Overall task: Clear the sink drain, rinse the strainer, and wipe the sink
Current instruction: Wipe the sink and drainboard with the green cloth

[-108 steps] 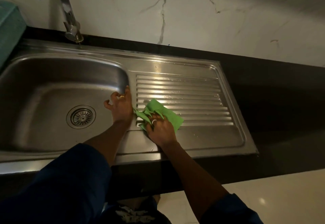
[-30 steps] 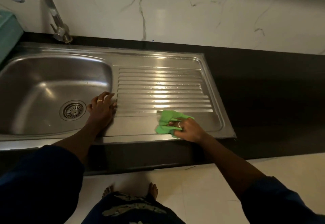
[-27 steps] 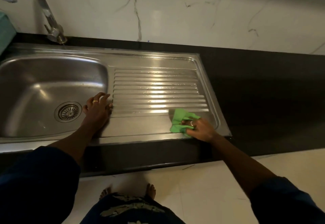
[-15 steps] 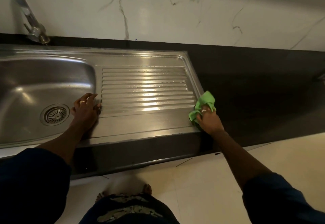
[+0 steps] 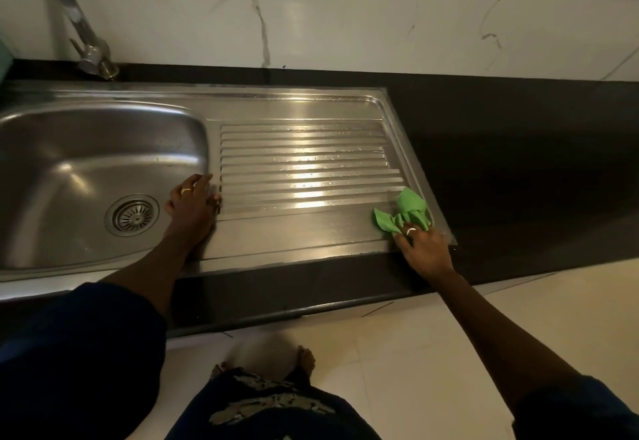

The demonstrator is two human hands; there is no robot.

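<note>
Right hand (image 5: 422,248) bunched around a green cloth (image 5: 405,214), fingers curled over its near part, the rest of the cloth spilling out ahead of the knuckles. Cloth pressed on the drainboard (image 5: 304,170) at its near right corner, touching the raised rim there; the dark countertop (image 5: 525,163) begins just past that rim. Ring visible on one finger of this hand.

Left hand (image 5: 192,207) flat and spread, holding nothing, palm down on the steel strip between basin (image 5: 86,163) and drainboard ribs, fingertips reaching the basin's right lip. Ring on this hand too.

Strainer (image 5: 132,214) seated in the drain at the basin floor, just left of the left hand, not touched. Faucet (image 5: 79,35) stands at the back left corner.

Ribbed area between the two hands lies bare, with scattered water drops catching light. Front rim of sink runs beneath both forearms; counter edge and pale floor below.
</note>
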